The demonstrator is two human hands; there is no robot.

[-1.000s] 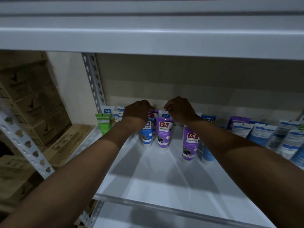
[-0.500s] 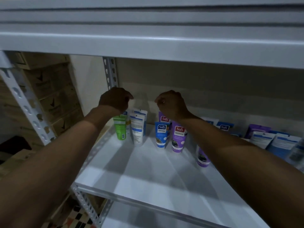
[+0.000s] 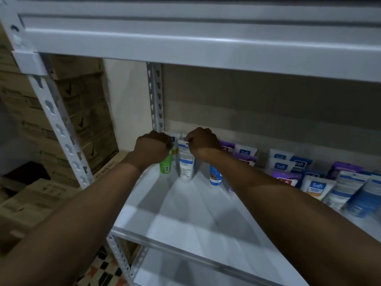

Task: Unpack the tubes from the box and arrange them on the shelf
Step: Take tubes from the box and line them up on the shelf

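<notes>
Your left hand (image 3: 151, 149) is curled round the top end of the green tube (image 3: 166, 166), and your right hand (image 3: 203, 144) is pinching the flat top of the white tube (image 3: 185, 162) right beside it, so both hands are clamped on something and neither is free. Those two stand more or less upright at the back left corner of the shelf (image 3: 185, 219), just beside the slotted rear post (image 3: 155, 96). A blue tube (image 3: 215, 176) sits a bit further right, half hidden under your right forearm, and the rest of the tubes (image 3: 315, 182) lean in a loose row along the back wall out to the right. Here's what I'd watch. These look like they balance on narrow ends, so if you let go while one is tilted it'll probably flop. The green and white ones are close enough that one could take the other down. Your right forearm also hangs right over the blue and purple ones, so dragging it back low could sweep them over, domino style. The light's pretty dim too, so a lean is easy to miss. I can't tell which of the cardboard boxes (image 3: 78, 104) left of the rack you're unpacking from.
</notes>
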